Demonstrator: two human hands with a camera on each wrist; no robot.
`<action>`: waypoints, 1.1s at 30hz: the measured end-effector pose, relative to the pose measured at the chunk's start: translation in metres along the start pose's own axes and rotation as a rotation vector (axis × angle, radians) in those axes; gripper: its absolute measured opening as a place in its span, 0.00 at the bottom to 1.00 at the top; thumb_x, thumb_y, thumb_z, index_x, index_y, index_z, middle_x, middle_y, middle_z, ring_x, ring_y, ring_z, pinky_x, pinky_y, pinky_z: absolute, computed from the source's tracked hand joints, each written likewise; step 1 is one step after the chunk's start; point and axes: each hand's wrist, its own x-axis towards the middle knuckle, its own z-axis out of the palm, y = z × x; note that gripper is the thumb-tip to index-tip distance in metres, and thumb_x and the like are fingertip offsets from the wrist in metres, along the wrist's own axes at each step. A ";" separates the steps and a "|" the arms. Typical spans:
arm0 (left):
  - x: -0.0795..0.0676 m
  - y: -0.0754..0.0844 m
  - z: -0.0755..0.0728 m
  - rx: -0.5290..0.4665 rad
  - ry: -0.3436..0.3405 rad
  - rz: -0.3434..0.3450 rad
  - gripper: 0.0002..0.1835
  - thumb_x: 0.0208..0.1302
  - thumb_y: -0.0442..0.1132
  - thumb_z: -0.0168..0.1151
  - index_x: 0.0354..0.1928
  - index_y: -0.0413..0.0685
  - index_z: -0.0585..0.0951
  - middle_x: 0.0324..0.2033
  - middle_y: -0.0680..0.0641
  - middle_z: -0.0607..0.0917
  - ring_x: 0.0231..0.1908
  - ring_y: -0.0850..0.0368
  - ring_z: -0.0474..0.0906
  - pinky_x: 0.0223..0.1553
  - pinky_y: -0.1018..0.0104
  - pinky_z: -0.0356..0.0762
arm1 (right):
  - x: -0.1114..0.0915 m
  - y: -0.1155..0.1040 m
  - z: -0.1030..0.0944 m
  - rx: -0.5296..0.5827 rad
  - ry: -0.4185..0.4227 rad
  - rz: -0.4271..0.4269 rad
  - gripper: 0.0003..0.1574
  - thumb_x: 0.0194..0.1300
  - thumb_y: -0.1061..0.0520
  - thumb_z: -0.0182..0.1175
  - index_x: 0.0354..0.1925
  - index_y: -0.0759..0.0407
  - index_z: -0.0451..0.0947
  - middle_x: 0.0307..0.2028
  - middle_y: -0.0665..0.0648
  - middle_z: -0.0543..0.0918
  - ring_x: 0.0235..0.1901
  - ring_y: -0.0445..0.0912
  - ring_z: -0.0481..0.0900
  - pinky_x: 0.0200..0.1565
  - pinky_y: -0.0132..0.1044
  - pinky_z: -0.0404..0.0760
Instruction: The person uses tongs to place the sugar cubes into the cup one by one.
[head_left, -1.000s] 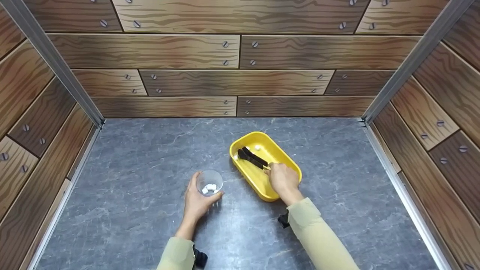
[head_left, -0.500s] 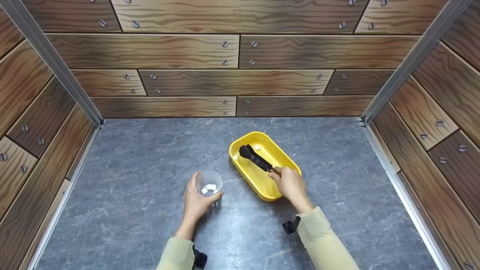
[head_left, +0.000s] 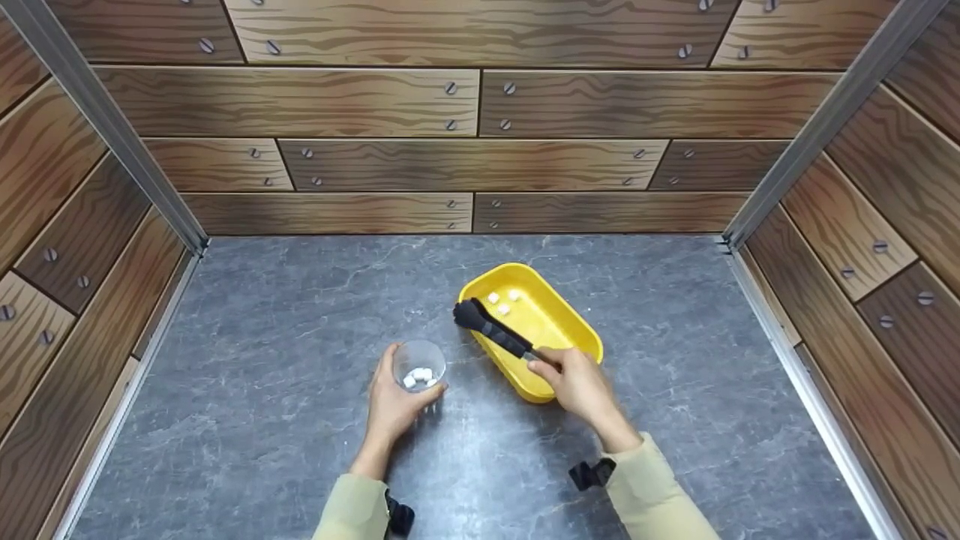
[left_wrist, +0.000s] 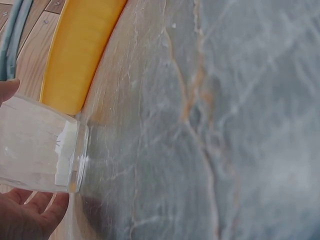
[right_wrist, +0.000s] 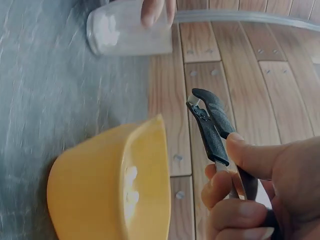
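My left hand (head_left: 396,401) grips a clear plastic cup (head_left: 420,352) standing on the grey surface, thumb and fingers on opposite sides. Several small white pieces (head_left: 418,376) lie at the cup's bottom. In my right hand (head_left: 589,390) is a pair of tongs (head_left: 501,334) with black tips, slanting over the left rim of a yellow tray (head_left: 551,319). The right wrist view shows a small white piece (right_wrist: 194,99) pinched between the tong tips, raised above the tray. Three white pieces (head_left: 503,309) lie at the tray's far end.
Wood-patterned walls (head_left: 375,165) enclose the back and both sides of the grey marbled surface (head_left: 300,315). Metal strips (head_left: 810,405) run along the side edges. The tray stands to the right of the cup, a short gap between them.
The tongs have lifted out of the tray, and their tips have shifted left across its rim. White pieces in the tray are now uncovered. My left hand and the cup stay put.
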 end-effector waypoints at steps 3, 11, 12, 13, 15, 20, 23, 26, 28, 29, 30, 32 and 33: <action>0.000 0.000 0.000 -0.002 -0.001 0.004 0.56 0.34 0.47 0.84 0.68 0.37 0.66 0.61 0.33 0.72 0.60 0.37 0.70 0.61 0.44 0.67 | -0.007 -0.005 0.001 0.010 0.010 -0.062 0.22 0.67 0.51 0.64 0.55 0.61 0.82 0.44 0.57 0.86 0.23 0.43 0.72 0.29 0.39 0.74; 0.001 -0.001 -0.001 -0.003 -0.008 0.002 0.57 0.34 0.48 0.84 0.68 0.36 0.65 0.62 0.33 0.72 0.60 0.36 0.70 0.61 0.43 0.66 | -0.019 -0.014 0.009 -0.058 0.028 -0.181 0.16 0.65 0.51 0.65 0.49 0.54 0.86 0.38 0.50 0.87 0.30 0.43 0.78 0.35 0.42 0.79; 0.001 -0.001 -0.001 -0.004 -0.009 0.000 0.57 0.35 0.49 0.84 0.68 0.36 0.65 0.62 0.33 0.72 0.60 0.36 0.69 0.61 0.44 0.66 | -0.020 -0.015 0.010 -0.065 0.013 -0.198 0.13 0.66 0.50 0.65 0.46 0.52 0.86 0.33 0.49 0.86 0.28 0.42 0.77 0.33 0.41 0.79; 0.002 -0.001 -0.001 -0.004 -0.012 -0.001 0.57 0.35 0.49 0.84 0.68 0.36 0.65 0.63 0.33 0.71 0.61 0.36 0.69 0.62 0.44 0.66 | -0.020 -0.015 0.011 -0.071 -0.002 -0.215 0.10 0.66 0.50 0.64 0.43 0.50 0.86 0.29 0.47 0.84 0.26 0.41 0.76 0.30 0.39 0.78; 0.002 -0.001 -0.001 -0.004 -0.015 -0.002 0.57 0.35 0.49 0.84 0.68 0.36 0.65 0.63 0.33 0.71 0.62 0.36 0.68 0.63 0.45 0.65 | -0.021 -0.015 0.014 -0.081 -0.029 -0.241 0.07 0.66 0.48 0.64 0.40 0.47 0.85 0.24 0.43 0.77 0.22 0.40 0.70 0.26 0.36 0.73; 0.001 0.000 -0.002 -0.004 -0.019 0.000 0.57 0.35 0.50 0.84 0.68 0.37 0.65 0.63 0.33 0.71 0.62 0.37 0.68 0.63 0.45 0.64 | -0.019 -0.014 0.017 -0.074 -0.018 -0.224 0.13 0.65 0.47 0.65 0.45 0.49 0.85 0.24 0.41 0.77 0.21 0.38 0.69 0.25 0.36 0.71; 0.000 0.000 -0.003 -0.004 -0.034 -0.011 0.57 0.35 0.52 0.84 0.68 0.39 0.65 0.63 0.34 0.71 0.62 0.37 0.68 0.63 0.44 0.65 | -0.016 -0.012 0.014 -0.061 0.011 -0.156 0.19 0.64 0.46 0.66 0.51 0.52 0.84 0.27 0.44 0.80 0.21 0.39 0.70 0.25 0.38 0.72; -0.001 0.001 -0.006 -0.006 -0.056 -0.028 0.58 0.34 0.54 0.84 0.69 0.43 0.65 0.64 0.35 0.70 0.63 0.38 0.67 0.63 0.43 0.64 | -0.013 -0.008 0.010 -0.070 0.044 -0.097 0.22 0.64 0.46 0.66 0.53 0.54 0.83 0.23 0.47 0.78 0.18 0.40 0.69 0.22 0.38 0.70; -0.001 0.001 -0.007 -0.006 -0.065 -0.031 0.58 0.33 0.54 0.84 0.69 0.44 0.65 0.64 0.35 0.70 0.62 0.38 0.67 0.62 0.42 0.64 | -0.010 -0.005 0.008 -0.075 0.061 -0.074 0.23 0.64 0.46 0.66 0.53 0.55 0.83 0.22 0.47 0.76 0.18 0.41 0.67 0.21 0.37 0.68; -0.001 0.001 -0.007 -0.006 -0.066 -0.026 0.58 0.33 0.54 0.84 0.69 0.44 0.65 0.63 0.35 0.71 0.62 0.38 0.68 0.62 0.42 0.64 | -0.008 -0.003 0.006 -0.076 0.066 -0.064 0.23 0.64 0.46 0.66 0.53 0.55 0.83 0.21 0.47 0.75 0.17 0.41 0.67 0.21 0.37 0.67; -0.001 0.000 -0.007 -0.004 -0.068 -0.021 0.58 0.33 0.52 0.84 0.69 0.44 0.65 0.63 0.34 0.71 0.62 0.37 0.68 0.62 0.42 0.65 | -0.006 -0.001 0.005 -0.074 0.066 -0.053 0.23 0.64 0.46 0.66 0.53 0.56 0.83 0.19 0.47 0.73 0.17 0.42 0.66 0.20 0.37 0.66; -0.001 0.000 -0.007 -0.002 -0.068 -0.015 0.56 0.34 0.50 0.83 0.68 0.43 0.65 0.62 0.34 0.71 0.61 0.37 0.68 0.61 0.42 0.65 | -0.001 0.004 0.002 -0.078 0.073 -0.036 0.24 0.65 0.45 0.66 0.54 0.56 0.83 0.20 0.47 0.74 0.17 0.42 0.66 0.20 0.36 0.65; -0.001 0.000 -0.007 -0.003 -0.068 -0.012 0.56 0.35 0.49 0.83 0.68 0.42 0.65 0.62 0.34 0.72 0.61 0.37 0.69 0.61 0.42 0.65 | 0.001 0.005 0.001 -0.078 0.074 -0.025 0.24 0.65 0.45 0.65 0.54 0.56 0.82 0.21 0.48 0.75 0.17 0.42 0.67 0.20 0.37 0.66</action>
